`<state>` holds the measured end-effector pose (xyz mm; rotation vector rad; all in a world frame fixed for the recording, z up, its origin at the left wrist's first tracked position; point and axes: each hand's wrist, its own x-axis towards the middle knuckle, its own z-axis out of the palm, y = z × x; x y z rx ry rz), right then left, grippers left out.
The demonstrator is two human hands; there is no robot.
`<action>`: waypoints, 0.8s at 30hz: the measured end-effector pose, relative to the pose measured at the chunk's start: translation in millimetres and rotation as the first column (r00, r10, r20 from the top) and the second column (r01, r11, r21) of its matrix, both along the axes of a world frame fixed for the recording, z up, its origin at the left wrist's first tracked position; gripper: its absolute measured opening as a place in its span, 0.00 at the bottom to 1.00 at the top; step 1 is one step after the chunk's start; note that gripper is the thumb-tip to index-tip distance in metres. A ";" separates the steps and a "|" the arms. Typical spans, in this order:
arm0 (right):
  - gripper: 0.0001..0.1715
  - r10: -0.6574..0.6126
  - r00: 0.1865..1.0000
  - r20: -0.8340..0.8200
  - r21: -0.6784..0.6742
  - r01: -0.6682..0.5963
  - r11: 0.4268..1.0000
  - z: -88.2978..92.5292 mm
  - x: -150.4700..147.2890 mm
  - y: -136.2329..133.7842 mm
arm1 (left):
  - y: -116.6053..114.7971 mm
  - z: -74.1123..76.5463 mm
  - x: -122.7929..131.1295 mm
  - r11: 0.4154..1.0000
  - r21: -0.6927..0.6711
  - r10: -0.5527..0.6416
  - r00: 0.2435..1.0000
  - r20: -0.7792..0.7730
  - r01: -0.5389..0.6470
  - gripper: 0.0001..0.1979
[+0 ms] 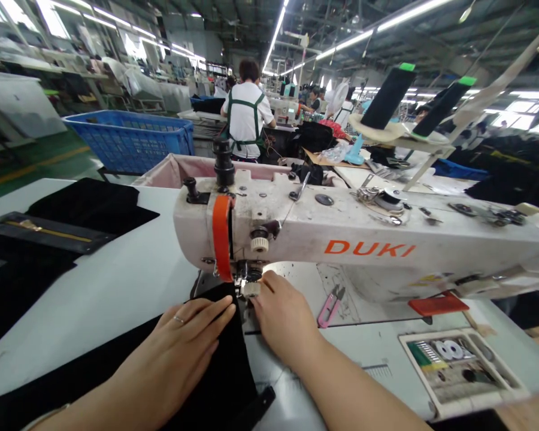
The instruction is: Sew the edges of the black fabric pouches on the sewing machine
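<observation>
Your left hand (184, 338) lies flat on black fabric (231, 365), fingers together; fabric's edge sits under sewing machine (291, 221), rest on table (112, 293). Your right hand (287, 314) curls beside that edge, can't tell if gripping. Pink snips (330, 307) nearby.

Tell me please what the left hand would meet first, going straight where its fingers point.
Probably the sewing machine, at the small parts near its orange guard; depth is hard to judge.

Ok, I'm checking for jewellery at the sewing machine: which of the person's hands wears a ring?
The left hand, lying on the black fabric: it has a silver-coloured ring. The right hand, nearer the pink thread snips, shows none.
</observation>
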<state>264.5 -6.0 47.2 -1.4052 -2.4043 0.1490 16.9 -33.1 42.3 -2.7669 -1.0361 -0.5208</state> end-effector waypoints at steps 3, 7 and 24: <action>0.12 0.233 0.972 -0.024 0.056 -0.231 0.971 -4.4 3.9 -8.8 | 7.5 -2.6 -8.4 0.999 -0.016 -0.045 0.999 0.002 0.045 0.27; 0.12 0.359 0.933 -0.027 0.118 -0.354 0.928 -9.0 2.7 -15.2 | 28.9 -7.6 -24.9 0.990 -0.079 -0.119 0.992 -0.042 0.116 0.30; 0.15 0.516 0.801 -0.304 -0.368 -0.598 0.712 32.3 24.5 -18.5 | -67.0 -34.8 -20.2 0.994 0.091 -0.062 0.998 -0.006 0.063 0.38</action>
